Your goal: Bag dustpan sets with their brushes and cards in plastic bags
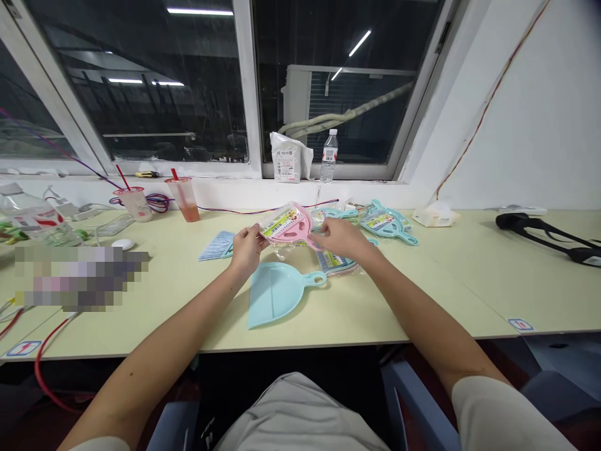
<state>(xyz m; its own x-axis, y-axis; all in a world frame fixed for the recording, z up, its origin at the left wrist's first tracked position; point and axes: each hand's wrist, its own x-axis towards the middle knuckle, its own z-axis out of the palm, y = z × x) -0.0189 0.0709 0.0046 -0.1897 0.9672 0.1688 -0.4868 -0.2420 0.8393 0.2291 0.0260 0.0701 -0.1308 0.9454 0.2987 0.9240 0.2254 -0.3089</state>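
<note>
A pink dustpan [300, 229] in clear plastic wrapping with a printed label is held up over the table. My left hand [247, 248] grips its wide, wrapped edge between thumb and fingers. At the other end my right hand [342, 238] pinches near the pink handle; the fingertips are partly hidden. Below lies an unwrapped light-blue dustpan [277, 293], flat, with its handle pointing right. A blue brush [216, 246] rests beside my left hand. Under and behind my right hand are wrapped dustpans [335, 262], partly covered, and another wrapped blue dustpan [385, 222] lies farther right.
Two drink cups [186, 199] with red straws stand at the back left, near a white mouse [123, 244]. On the sill are a water bottle [329, 156] and a white packet [287, 160]. A tissue pack [436, 216] and a black strap-like object [539, 235] lie right.
</note>
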